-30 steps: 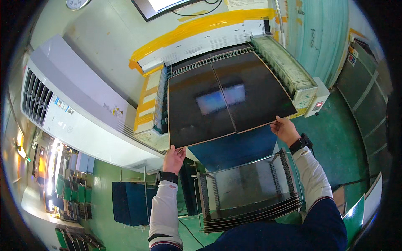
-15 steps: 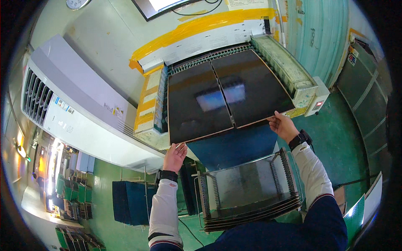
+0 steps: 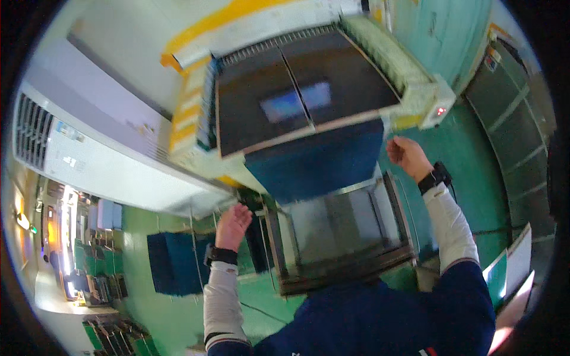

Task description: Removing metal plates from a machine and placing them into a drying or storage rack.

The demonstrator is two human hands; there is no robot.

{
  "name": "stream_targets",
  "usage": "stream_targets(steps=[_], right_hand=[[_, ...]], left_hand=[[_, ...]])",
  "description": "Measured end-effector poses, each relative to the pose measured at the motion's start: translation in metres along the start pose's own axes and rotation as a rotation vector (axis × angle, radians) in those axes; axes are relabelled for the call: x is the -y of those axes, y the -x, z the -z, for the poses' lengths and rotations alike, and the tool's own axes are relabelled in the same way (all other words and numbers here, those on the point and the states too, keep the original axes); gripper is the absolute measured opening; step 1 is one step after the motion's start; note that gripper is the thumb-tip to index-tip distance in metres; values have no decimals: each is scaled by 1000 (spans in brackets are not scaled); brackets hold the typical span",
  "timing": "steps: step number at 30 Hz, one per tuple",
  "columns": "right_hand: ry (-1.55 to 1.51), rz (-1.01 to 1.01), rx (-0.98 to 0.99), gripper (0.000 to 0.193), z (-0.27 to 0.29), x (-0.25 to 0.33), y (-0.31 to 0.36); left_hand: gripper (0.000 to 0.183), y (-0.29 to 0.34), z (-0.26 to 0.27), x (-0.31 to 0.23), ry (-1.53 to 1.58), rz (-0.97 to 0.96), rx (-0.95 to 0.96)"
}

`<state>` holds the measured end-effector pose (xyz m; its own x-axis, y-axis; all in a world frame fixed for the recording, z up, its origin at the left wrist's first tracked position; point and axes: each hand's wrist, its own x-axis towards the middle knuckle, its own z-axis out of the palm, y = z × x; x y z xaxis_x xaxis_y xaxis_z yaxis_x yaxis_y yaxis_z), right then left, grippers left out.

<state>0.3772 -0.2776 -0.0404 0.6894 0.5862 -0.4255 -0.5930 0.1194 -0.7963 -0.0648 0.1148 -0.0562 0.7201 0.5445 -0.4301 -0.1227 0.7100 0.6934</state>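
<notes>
Two dark, glossy panels (image 3: 255, 98) (image 3: 338, 77) lie side by side on the roller bed of a machine (image 3: 387, 56), a narrow gap between them. Both hands are off the panels. My left hand (image 3: 233, 225) hangs below their near left corner, fingers loosely bent and a little blurred, holding nothing I can see. Over the floor below the machine's right front corner is my right hand (image 3: 408, 155), its fingers half curled and nothing visible in them. A dark wristband is on each wrist.
Below the machine's front hangs a dark blue sheet (image 3: 314, 160). A rack (image 3: 338, 267) with slotted sides stands between me and the machine. To the left are a long white air conditioner (image 3: 119, 166) and a blue stack (image 3: 178, 261); boards (image 3: 513, 267) lean at the right.
Both hands have come away from the panels' near edge and drawn back toward me. The panels sit slightly farther in on the rollers, and my view has shifted.
</notes>
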Motion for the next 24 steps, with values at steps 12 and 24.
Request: stream_targets(steps=[12,24], right_hand=[[1218,337,436,18,-58,-198,159],[1394,349,739,38,-71,-228,191]], left_hand=[[23,113,36,128,-528,55,-293],[16,133,53,166,-1173,-285,-196]])
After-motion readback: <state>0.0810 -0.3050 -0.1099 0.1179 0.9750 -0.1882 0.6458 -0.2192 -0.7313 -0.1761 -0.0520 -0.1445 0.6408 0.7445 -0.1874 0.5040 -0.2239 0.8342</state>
